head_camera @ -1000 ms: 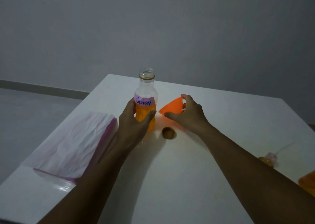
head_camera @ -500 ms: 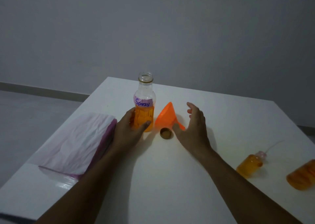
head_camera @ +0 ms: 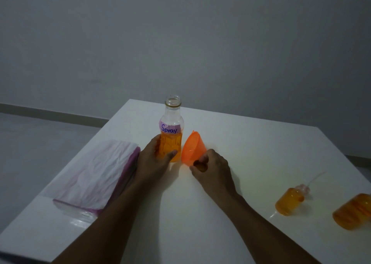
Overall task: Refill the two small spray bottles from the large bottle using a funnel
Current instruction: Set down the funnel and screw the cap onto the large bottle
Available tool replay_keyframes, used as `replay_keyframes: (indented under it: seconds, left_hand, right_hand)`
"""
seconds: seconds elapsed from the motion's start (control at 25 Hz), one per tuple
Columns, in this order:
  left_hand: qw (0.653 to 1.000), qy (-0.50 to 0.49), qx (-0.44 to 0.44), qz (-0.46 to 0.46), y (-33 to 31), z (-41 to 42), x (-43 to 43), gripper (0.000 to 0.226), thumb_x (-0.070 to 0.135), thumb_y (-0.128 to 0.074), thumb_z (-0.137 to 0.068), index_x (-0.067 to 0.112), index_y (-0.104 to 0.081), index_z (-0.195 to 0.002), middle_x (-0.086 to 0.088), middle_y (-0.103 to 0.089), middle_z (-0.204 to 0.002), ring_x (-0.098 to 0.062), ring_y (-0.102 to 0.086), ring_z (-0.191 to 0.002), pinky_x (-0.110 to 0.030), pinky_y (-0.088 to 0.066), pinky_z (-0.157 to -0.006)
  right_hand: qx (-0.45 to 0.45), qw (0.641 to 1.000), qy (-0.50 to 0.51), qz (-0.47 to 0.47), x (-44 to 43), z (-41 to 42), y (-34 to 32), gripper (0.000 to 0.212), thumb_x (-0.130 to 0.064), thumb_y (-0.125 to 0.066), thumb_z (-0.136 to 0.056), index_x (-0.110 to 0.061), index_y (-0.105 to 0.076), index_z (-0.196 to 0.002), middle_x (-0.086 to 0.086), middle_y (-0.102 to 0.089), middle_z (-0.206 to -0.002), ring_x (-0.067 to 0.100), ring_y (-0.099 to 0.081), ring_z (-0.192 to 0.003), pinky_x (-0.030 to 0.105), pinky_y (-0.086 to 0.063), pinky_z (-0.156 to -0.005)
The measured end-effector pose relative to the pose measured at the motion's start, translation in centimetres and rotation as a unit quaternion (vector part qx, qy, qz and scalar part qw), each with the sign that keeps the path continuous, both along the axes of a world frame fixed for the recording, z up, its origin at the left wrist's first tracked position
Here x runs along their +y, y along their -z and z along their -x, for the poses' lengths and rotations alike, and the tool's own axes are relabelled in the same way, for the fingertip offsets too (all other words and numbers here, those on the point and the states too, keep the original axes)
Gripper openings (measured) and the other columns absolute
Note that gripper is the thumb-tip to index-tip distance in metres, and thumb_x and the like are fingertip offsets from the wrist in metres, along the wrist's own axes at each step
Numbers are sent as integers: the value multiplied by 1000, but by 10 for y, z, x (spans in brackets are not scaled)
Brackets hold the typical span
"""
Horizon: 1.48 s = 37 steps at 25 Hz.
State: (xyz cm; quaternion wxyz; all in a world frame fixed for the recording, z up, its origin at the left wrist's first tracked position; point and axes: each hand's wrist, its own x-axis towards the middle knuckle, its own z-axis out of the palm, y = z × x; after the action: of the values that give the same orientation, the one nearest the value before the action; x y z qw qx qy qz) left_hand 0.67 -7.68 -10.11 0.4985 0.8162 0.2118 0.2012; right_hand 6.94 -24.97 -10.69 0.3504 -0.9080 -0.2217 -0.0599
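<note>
A white rectangular table [head_camera: 230, 213] is shown against a plain grey wall [head_camera: 180, 43]. A clear, uncapped large bottle [head_camera: 171, 131], roughly half full of orange liquid, stands upright near the table's far edge. Its lower body is wrapped by the left hand [head_camera: 154, 161], with the thumb laid across the front. An orange plastic funnel [head_camera: 192, 148] lies tipped on its side just right of the bottle, its wide mouth turned toward the viewer. Its narrow end is hidden behind the right hand [head_camera: 213, 167].

A small brown bottle cap [head_camera: 200, 165] is pinched between the right thumb and fingers; whether it is lifted off the table cannot be told in the dim light.

A crumpled white and purple plastic bag [head_camera: 94, 177] lies flat at the left. Two small spray bottles of orange liquid lie on their sides at the right: the nearer one [head_camera: 290, 202] with a pinkish neck and thin dip tube, the other [head_camera: 353, 213] cut by the frame edge.

Half a second earlier the right hand was spread open beside the cap, which lay untouched; the left hand's grip is unchanged.

A pale purple label [head_camera: 169, 129] on the large bottle reads "Spray."
</note>
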Motion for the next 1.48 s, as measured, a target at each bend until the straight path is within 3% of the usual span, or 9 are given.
replay_keyframes:
  seconds: [0.12, 0.28, 0.4, 0.56, 0.8, 0.96, 1.12, 1.28, 1.48]
  left_hand:
    - [1000, 2, -4, 2, 1, -1, 1, 73, 59, -62, -80, 29, -38, -142, 5, -51, -141, -22, -53, -125, -46, -46, -102]
    - [1000, 1, -16, 9, 2, -1, 2, 67, 52, -66, -82, 27, -42, -139, 5, -54, -138, -19, -55, -122, -37, -47, -99]
    - [999, -9, -30, 21, 1, -1, 1, 65, 46, -70, -81, 26, -44, -138, 5, -55, -136, -18, -56, -121, -34, -47, -97]
    - [999, -23, -19, 13, 3, -1, 1, 68, 49, -70, -80, 27, -43, -139, 5, -54, -138, -19, -55, -122, -35, -47, -98]
    - [1000, -23, -1, -8, -3, 0, 0, 67, 48, -66, -84, 28, -38, -142, 6, -50, -142, -20, -52, -127, -33, -43, -100]
    - [999, -14, 21, -33, 0, -3, 3, 70, 54, -62, -84, 29, -35, -144, 6, -48, -145, -20, -50, -129, -34, -42, -103]
    - [996, 28, 73, -46, -1, -9, 10, 70, 51, -58, -88, 27, -27, -147, 3, -40, -150, -22, -43, -135, -33, -36, -108]
    - [997, 29, 56, -43, 4, -9, 11, 69, 53, -58, -87, 27, -30, -145, 3, -44, -147, -22, -46, -133, -33, -37, -107]
    - [996, 16, 63, -60, 8, -8, 12, 72, 60, -56, -84, 28, -33, -145, 4, -47, -145, -22, -49, -130, -39, -39, -108]
  right_hand:
    - [12, 1000, -16, -5, -9, 1, -5, 36, -39, -77, -81, -22, -57, -105, -3, -66, -106, 15, -63, -93, 24, -54, -82]
    - [-40, 994, -49, -94, -22, 8, -34, 26, -35, -76, -82, -27, -62, -102, -13, -63, -89, 4, -61, -76, 9, -48, -63]
    - [-114, 972, -59, -198, -10, 6, -83, 24, -36, -63, -93, -28, -67, -115, -7, -63, -96, 2, -62, -82, 11, -50, -68]
    - [-72, 961, -111, -244, 30, -9, -147, 30, -40, -73, -86, -23, -66, -109, -10, -67, -98, 0, -66, -87, 7, -53, -73]
    - [-70, 980, -150, -110, 67, -37, -160, 31, -43, -84, -73, -19, -69, -88, -9, -71, -88, 3, -66, -77, 21, -58, -70]
    - [-42, 968, -246, -32, 69, -46, -178, 38, -15, -82, -79, -19, -68, -114, -7, -70, -108, 5, -66, -95, 20, -55, -84]
    - [-114, 937, -306, 125, 77, -48, -198, 52, 6, -74, -82, -19, -68, -126, 0, -67, -127, 8, -61, -105, 11, -47, -80]
    - [-169, 912, -324, 186, 81, -48, -207, 55, 11, -72, -80, -17, -68, -127, 5, -68, -128, 19, -66, -112, 26, -58, -86]
    - [-189, 885, -356, 232, 80, -53, -213, 47, 2, -76, -81, -15, -70, -124, 4, -72, -119, 16, -70, -101, 25, -58, -81]
